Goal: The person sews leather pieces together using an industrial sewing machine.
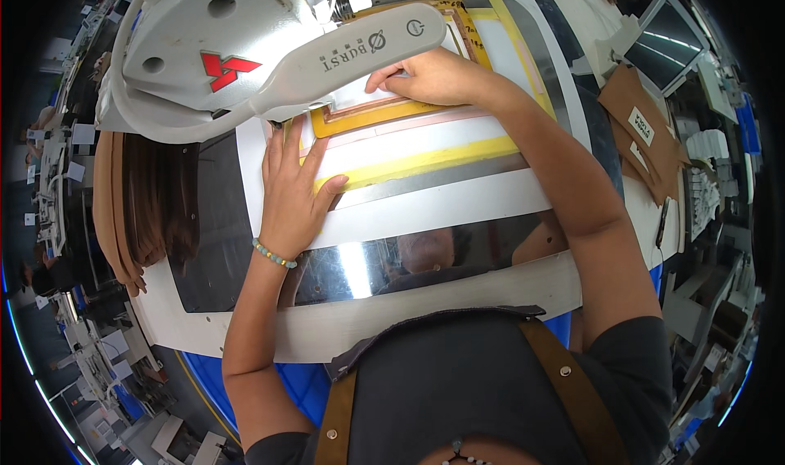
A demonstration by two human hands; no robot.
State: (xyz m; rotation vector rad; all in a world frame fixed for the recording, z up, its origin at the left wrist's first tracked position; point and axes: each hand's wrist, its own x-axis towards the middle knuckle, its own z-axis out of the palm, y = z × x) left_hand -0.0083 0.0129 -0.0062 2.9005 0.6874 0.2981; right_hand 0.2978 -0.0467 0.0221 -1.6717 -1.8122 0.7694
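Note:
My left hand (293, 188) lies flat with its fingers spread at the left corner of a yellow-edged template frame (392, 120). A beaded bracelet is on that wrist. My right hand (429, 76) rests on the upper part of the frame, its visible fingers bent but apart, touching the white area inside; the grey lamp arm covers some of it. Under the frame lies a larger white sheet (409, 152) with yellow tape strips (425, 164). A white sewing machine head (188, 48) stands over the left end of the frame, and its needle area is mostly hidden.
A grey lamp arm (360, 48) reaches across above the work. Stacked brown pieces (123, 203) hang at the left. Brown cut pieces (646, 130) and a tablet-like screen (666, 44) are on the right. A shiny metal plate (384, 265) lies near the front edge.

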